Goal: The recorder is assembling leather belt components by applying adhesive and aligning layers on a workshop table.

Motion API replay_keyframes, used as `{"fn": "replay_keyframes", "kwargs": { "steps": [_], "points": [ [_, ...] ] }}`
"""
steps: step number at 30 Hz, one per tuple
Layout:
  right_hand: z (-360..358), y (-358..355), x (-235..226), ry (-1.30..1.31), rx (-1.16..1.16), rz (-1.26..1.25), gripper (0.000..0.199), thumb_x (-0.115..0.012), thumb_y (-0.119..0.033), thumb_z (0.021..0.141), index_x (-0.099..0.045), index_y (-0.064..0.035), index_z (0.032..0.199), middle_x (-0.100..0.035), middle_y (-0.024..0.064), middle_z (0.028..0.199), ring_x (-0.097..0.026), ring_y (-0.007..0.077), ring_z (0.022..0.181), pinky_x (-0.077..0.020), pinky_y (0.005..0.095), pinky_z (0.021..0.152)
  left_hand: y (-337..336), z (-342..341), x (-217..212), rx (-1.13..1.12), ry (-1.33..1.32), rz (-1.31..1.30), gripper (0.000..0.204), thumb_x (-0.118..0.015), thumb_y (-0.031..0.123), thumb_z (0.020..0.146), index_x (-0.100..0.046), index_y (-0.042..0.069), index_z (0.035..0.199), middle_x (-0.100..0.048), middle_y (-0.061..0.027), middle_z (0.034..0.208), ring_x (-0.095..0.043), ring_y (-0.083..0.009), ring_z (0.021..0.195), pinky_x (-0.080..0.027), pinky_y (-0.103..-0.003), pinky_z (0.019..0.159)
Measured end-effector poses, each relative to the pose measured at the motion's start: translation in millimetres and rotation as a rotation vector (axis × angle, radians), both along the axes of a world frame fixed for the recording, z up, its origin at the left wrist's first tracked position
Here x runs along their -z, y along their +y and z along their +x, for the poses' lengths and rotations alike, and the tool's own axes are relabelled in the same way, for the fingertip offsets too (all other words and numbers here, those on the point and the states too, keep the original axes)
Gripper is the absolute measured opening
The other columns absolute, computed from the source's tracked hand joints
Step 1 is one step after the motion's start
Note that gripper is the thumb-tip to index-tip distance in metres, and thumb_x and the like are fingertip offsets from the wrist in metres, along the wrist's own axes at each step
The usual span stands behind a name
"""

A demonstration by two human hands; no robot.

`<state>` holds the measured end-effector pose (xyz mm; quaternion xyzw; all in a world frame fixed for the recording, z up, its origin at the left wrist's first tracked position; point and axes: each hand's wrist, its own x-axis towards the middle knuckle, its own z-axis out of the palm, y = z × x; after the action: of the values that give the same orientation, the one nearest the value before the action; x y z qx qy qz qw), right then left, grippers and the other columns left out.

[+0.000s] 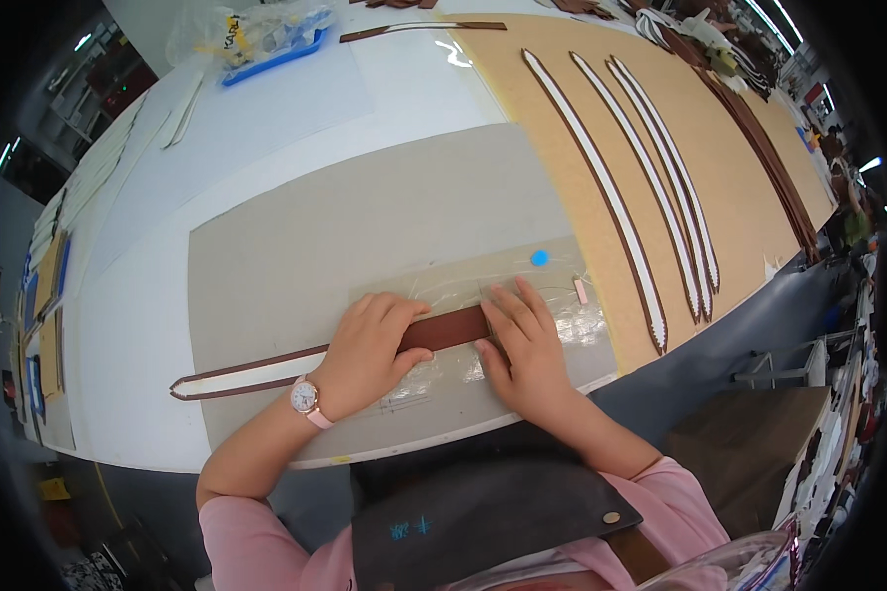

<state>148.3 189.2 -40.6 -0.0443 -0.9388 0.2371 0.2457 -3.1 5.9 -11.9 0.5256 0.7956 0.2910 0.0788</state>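
Observation:
A long brown leather strap (445, 331) lies across the grey mat in front of me. Its left stretch shows a white strip between brown edges and ends in a point, while the part between my hands is plain brown, as if folded over. My left hand (370, 345) is closed over the strap, fingertips at the far edge and thumb at the near edge. At the strap's right end, my right hand (524, 350) grips it with fingers on top and thumb at the near side; the very end is hidden beneath the palm.
A clear sheet covers the near right of the grey mat (365, 217), with a blue round piece (539, 258) and a small pink piece (580, 291) by it. Several white-and-brown straps (601, 182) rest on the tan board (729, 158). A blue tray (276, 59) stands far left.

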Motion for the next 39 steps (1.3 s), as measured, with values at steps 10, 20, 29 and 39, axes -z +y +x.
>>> {"fn": "replay_keyframes", "kwargs": {
  "steps": [10, 20, 29, 39],
  "points": [
    [1, 8, -4, 0.012, -0.088, -0.37, 0.018, -0.063, -0.006, 0.094, -0.062, 0.0014, 0.109, -0.064, 0.0154, 0.103, -0.062, 0.0327, 0.104, -0.0492, 0.0393, 0.09, 13, 6, -14, 0.048, -0.078, -0.031, 0.018, -0.072, 0.015, 0.087, -0.069, 0.007, 0.102, -0.063, -0.0102, 0.09, -0.059, -0.031, 0.085, -0.048, -0.041, 0.075],
    [-6, -7, -36, -0.14, -0.162, -0.707, 0.03, -0.048, -0.02, 0.106, -0.057, -0.0015, 0.085, -0.051, 0.0044, 0.071, -0.048, 0.0123, 0.067, -0.0405, 0.0295, 0.062, 2, 6, -30, 0.066, -0.663, 0.103, 0.02, -0.064, 0.019, 0.096, -0.072, 0.002, 0.102, -0.069, -0.011, 0.085, -0.061, -0.0178, 0.074, -0.048, -0.031, 0.069],
    [-7, -14, -31, -0.24, -0.159, -1.154, 0.04, -0.047, -0.036, 0.108, -0.056, -0.007, 0.081, -0.049, -0.0017, 0.068, -0.042, 0.0073, 0.063, -0.0349, 0.0251, 0.058, 0, 2, -24, 0.037, -0.583, 0.18, 0.021, -0.06, 0.019, 0.099, -0.068, 0.0, 0.1, -0.065, -0.0106, 0.08, -0.059, -0.0208, 0.072, -0.048, -0.032, 0.069],
    [-2, -10, -27, -0.232, -0.163, -1.124, 0.045, -0.047, -0.04, 0.107, -0.056, -0.0077, 0.077, -0.048, -0.0039, 0.067, -0.042, 0.0052, 0.064, -0.0354, 0.0239, 0.058, -1, 12, -24, 0.035, -0.048, 0.221, 0.01, -0.061, 0.016, 0.096, -0.063, 0.008, 0.102, -0.066, -0.0141, 0.077, -0.064, -0.0356, 0.069, -0.049, -0.044, 0.059]
  ]
}}
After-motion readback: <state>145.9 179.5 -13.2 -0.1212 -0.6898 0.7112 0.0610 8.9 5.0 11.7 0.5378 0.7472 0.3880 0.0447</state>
